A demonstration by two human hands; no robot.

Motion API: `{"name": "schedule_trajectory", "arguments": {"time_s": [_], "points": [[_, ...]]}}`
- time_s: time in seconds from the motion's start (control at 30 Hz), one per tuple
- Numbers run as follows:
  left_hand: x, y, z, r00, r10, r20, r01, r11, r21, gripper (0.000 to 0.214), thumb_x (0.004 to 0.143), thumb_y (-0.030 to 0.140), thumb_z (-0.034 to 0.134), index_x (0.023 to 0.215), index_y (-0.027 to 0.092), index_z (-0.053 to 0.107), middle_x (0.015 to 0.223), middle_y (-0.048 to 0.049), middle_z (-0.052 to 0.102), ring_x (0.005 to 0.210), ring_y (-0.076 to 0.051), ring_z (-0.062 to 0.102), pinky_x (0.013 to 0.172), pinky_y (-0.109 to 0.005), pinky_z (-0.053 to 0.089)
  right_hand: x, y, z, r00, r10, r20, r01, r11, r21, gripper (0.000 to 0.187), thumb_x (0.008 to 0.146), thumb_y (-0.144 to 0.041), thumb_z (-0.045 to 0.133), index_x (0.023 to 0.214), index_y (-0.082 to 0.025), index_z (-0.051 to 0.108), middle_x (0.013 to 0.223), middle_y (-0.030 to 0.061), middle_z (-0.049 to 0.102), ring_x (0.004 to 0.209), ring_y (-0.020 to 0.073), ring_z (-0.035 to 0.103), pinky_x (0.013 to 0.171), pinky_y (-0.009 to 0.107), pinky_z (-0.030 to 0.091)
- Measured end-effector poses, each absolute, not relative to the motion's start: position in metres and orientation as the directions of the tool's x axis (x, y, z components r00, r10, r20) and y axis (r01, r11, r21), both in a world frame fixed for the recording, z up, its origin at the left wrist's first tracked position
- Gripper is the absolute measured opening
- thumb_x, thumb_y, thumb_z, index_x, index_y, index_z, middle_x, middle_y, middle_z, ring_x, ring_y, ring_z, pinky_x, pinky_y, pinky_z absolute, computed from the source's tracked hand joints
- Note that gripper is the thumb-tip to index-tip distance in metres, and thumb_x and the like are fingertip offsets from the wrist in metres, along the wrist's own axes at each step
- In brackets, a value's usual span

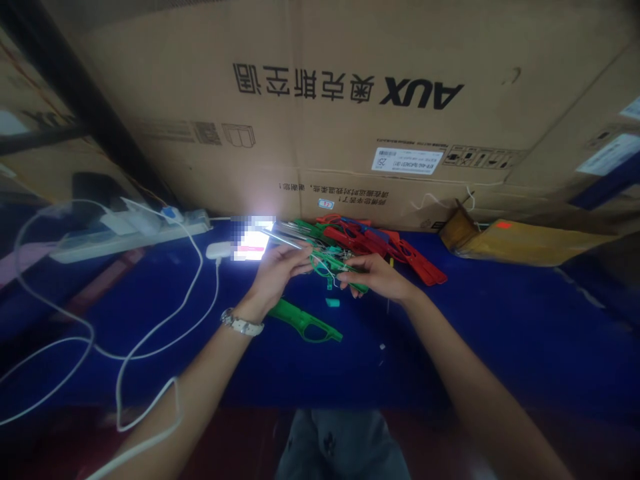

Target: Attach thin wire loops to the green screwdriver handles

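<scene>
Over the blue table, my left hand is closed on a thin metal rod that slants up to the left. My right hand closes round a green plastic handle, its fingers pinching near the lower end. Between the hands, the rod runs toward the green part; whether they are joined I cannot tell. A loose green handle shell with an oval opening lies below my left hand. Close by rests a small teal piece. Behind my right hand are piled red handle parts.
A lit screen, partly pixelated, is left of the pile. White cables loop across the left side near a power strip. A yellow envelope-like packet lies at right. A large cardboard box stands behind.
</scene>
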State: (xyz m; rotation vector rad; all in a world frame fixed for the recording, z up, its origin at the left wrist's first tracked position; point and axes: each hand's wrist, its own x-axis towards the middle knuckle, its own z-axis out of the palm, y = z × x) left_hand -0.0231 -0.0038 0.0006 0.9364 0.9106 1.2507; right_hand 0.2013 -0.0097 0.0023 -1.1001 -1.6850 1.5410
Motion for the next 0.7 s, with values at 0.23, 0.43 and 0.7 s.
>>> {"name": "schedule_trajectory", "arguments": {"time_s": [0.23,0.43,0.7], "points": [[-0.0221,-0.0028,-0.0031,0.099,0.994,-0.049,-0.344,0.08,0.936,0.035,0.063,0.033,0.089,0.089,0.015,0.074,0.087,-0.0035,0.077,0.079,-0.016,0.074,0.078,-0.028,0.061,0.1988,-0.0106,-0.0013,-0.498,0.867,-0.018,0.167,0.075,-0.983,0.038,0.079,-0.049,0.075,0.072,-0.015,0.061,0.066,-0.0017,0.064,0.041,0.0066,0.055,0.042,0.02,0.046],[-0.0213,-0.004,-0.0053,0.13,0.991,-0.022,-0.338,0.065,0.939,0.041,0.066,0.037,0.088,0.095,0.015,0.07,0.085,-0.0037,0.077,0.077,-0.018,0.075,0.079,-0.031,0.062,0.1944,-0.0143,0.0001,-0.498,0.865,-0.065,0.106,-0.013,-0.994,0.041,0.076,-0.051,0.078,0.079,-0.016,0.057,0.071,-0.0016,0.066,0.041,0.0083,0.059,0.038,0.021,0.051],[-0.0186,-0.0043,-0.0049,0.078,0.996,0.038,-0.316,-0.011,0.949,0.046,0.061,0.041,0.091,0.093,0.015,0.069,0.078,-0.0028,0.076,0.074,-0.02,0.075,0.075,-0.032,0.062,0.1957,-0.0134,0.0005,-0.483,0.87,-0.095,0.081,-0.064,-0.995,0.041,0.07,-0.042,0.084,0.09,-0.015,0.06,0.061,-0.003,0.067,0.039,0.0098,0.058,0.037,0.021,0.053]]}}
